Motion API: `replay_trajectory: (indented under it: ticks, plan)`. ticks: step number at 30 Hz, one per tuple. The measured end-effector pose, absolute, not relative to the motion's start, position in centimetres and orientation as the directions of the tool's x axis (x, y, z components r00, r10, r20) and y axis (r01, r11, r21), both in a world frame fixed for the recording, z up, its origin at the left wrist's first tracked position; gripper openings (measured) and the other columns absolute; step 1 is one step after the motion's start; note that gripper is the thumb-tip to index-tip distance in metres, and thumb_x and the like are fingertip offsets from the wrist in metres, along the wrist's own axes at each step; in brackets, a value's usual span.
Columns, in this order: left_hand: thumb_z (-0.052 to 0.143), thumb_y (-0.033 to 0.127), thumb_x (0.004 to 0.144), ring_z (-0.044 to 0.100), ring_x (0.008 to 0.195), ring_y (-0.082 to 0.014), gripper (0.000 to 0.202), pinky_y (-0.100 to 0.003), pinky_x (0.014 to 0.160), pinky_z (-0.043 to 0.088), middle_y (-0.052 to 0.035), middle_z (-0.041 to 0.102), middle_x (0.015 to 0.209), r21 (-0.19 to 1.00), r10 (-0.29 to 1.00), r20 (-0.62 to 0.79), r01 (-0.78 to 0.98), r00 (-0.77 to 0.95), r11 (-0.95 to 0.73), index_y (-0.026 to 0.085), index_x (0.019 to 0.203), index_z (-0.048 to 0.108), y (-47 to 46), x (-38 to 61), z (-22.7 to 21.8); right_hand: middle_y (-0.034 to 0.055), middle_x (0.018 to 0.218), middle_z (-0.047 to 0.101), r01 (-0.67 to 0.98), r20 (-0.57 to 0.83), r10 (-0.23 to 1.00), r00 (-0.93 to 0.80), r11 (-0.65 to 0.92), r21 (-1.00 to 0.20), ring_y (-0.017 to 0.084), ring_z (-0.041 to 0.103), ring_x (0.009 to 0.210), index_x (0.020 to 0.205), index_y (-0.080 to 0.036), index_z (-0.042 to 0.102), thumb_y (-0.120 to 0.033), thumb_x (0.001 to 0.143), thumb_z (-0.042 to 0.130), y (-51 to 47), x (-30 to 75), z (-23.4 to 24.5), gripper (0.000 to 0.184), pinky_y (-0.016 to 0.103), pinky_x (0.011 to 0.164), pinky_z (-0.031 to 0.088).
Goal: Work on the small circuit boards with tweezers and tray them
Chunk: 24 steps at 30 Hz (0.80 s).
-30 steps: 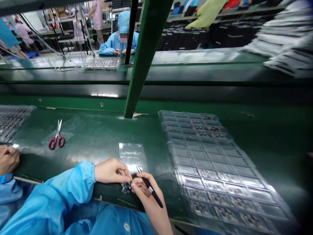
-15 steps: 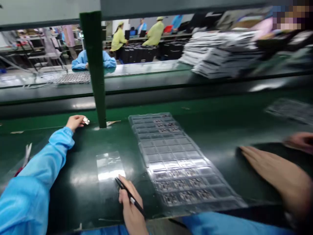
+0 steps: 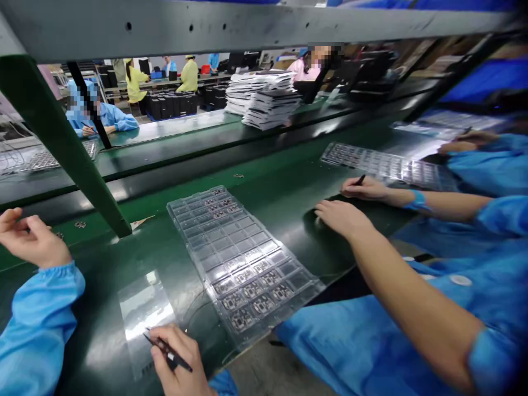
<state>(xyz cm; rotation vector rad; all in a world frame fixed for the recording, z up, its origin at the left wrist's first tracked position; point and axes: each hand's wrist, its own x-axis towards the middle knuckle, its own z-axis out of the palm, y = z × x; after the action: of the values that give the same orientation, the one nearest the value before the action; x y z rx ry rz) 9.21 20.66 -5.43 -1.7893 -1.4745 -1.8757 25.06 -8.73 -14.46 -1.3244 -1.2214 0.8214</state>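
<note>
My R hand (image 3: 179, 363), fingers pinching black tweezers (image 3: 167, 351), tips on clear film (image 3: 142, 305) left of parts tray (image 3: 225, 242) on tabletop (image 3: 289, 203); L hand (image 3: 31, 242) has swung out by green post (image 3: 70, 154), fingers curled, contents can't tell, so small board no longer under tweezers.

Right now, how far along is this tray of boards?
Done: boards fill the nearest rows and a few far pockets of the clear tray. In hand: the right hand grips tweezers over the film sheet; the left hand is lifted by the green post, contents unclear. Left: the middle rows are empty.
</note>
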Motion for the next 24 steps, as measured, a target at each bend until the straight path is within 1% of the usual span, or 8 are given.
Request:
replay_trajectory:
  ticks: [4, 9, 13, 16, 18, 20, 21, 24]
  plan:
    - [0.053, 0.024, 0.085, 0.059, 0.097, -0.0226, 0.017, -0.037, 0.085, 0.049, -0.0061, 0.062, 0.102, 0.034, 0.216, 0.94, 0.559, 0.263, -0.828, 0.022, 0.101, 0.058, 14.6, 15.1, -3.1, -0.0026, 0.095, 0.07, 0.183, 0.156, 0.968, 0.198, 0.12, -0.976, 0.024, 0.069, 0.088, 0.112, -0.054, 0.056, -0.03, 0.089, 0.051, -9.4, 25.1, -14.2, 0.034, 0.037, 0.08, 0.053]
    - [0.046, 0.026, 0.092, 0.058, 0.105, -0.0202, 0.024, -0.034, 0.094, 0.047, -0.005, 0.065, 0.113, 0.123, 0.315, 0.383, 0.29, 0.869, -0.949, 0.023, 0.106, 0.065, 13.5, 26.2, -3.0, -0.0075, 0.096, 0.072, 0.127, 0.152, 0.957, 0.247, 0.124, -0.984, 0.026, 0.069, 0.087, 0.111, -0.055, 0.06, -0.031, 0.081, 0.055, -9.5, 24.7, -14.4, 0.039, 0.041, 0.078, 0.054]
    - [0.047, 0.02, 0.091, 0.056, 0.111, -0.0212, 0.028, -0.031, 0.098, 0.044, -0.0044, 0.064, 0.119, 0.117, 0.439, 0.065, 0.43, 0.896, -0.895, 0.023, 0.11, 0.067, 16.1, 35.3, -5.1, -0.0178, 0.095, 0.072, 0.011, -0.026, 0.972, 0.234, -0.029, -1.0, 0.019, 0.067, 0.087, 0.091, -0.061, 0.064, -0.034, 0.07, 0.06, -9.4, 24.0, -14.0, 0.034, 0.04, 0.082, 0.052]
    - [0.045, 0.017, 0.091, 0.057, 0.11, -0.0234, 0.03, -0.032, 0.095, 0.045, -0.0077, 0.065, 0.117, 0.097, 0.515, 0.033, 0.51, 0.857, -0.855, 0.021, 0.107, 0.07, 17.3, 40.6, -6.6, -0.0121, 0.078, 0.073, -0.098, -0.063, 0.956, 0.287, -0.036, -0.995, 0.02, 0.067, 0.074, 0.073, -0.054, 0.067, -0.032, 0.061, 0.065, -7.8, 26.8, -12.0, 0.025, 0.039, 0.07, 0.054]
    - [0.044, 0.017, 0.092, 0.059, 0.107, -0.0241, 0.03, -0.032, 0.091, 0.047, -0.01, 0.066, 0.113, 0.097, 0.546, 0.035, 0.541, 0.837, -0.835, 0.02, 0.105, 0.071, 17.5, 43.0, -7.3, -0.0069, 0.062, 0.068, -0.239, -0.129, 0.929, 0.346, -0.045, -0.97, 0.017, 0.063, 0.058, 0.068, -0.036, 0.069, -0.037, 0.069, 0.064, -5.1, 31.8, -9.6, 0.006, 0.032, 0.056, 0.052]
    - [0.045, 0.018, 0.092, 0.06, 0.105, -0.0239, 0.03, -0.031, 0.087, 0.048, -0.011, 0.066, 0.111, 0.101, 0.581, 0.038, 0.576, 0.813, -0.811, 0.02, 0.105, 0.071, 17.6, 44.5, -7.9, 0.003, 0.081, 0.064, -0.305, -0.219, 0.915, 0.337, -0.114, -0.945, 0.003, 0.055, 0.055, 0.085, 0.004, 0.058, -0.034, 0.096, 0.039, -1.3, 38.7, -7.2, 0.044, 0.029, 0.061, 0.046]
    - [0.044, 0.018, 0.092, 0.06, 0.106, -0.0241, 0.03, -0.031, 0.086, 0.048, -0.0116, 0.065, 0.112, 0.104, 0.601, 0.044, 0.594, 0.798, -0.798, 0.02, 0.107, 0.07, 17.7, 44.9, -8.1, 0.0061, 0.091, 0.061, -0.301, -0.23, 0.913, 0.336, -0.127, -0.945, 0.001, 0.053, 0.058, 0.094, 0.011, 0.052, -0.031, 0.101, 0.031, 0.7, 42.4, -6.2, 0.047, 0.028, 0.063, 0.046]
    - [0.038, 0.02, 0.095, 0.059, 0.107, -0.026, 0.034, -0.034, 0.085, 0.048, -0.0145, 0.061, 0.118, 0.109, 0.659, 0.057, 0.651, 0.75, -0.751, 0.019, 0.116, 0.065, 18.5, 45.3, -8.5, 0.0022, 0.087, 0.061, -0.294, -0.316, 0.92, 0.234, -0.242, -0.925, 0.009, 0.058, 0.065, 0.1, -0.01, 0.059, -0.034, 0.096, 0.052, 6.1, 51.6, -5.1, 0.025, 0.024, 0.059, 0.051]
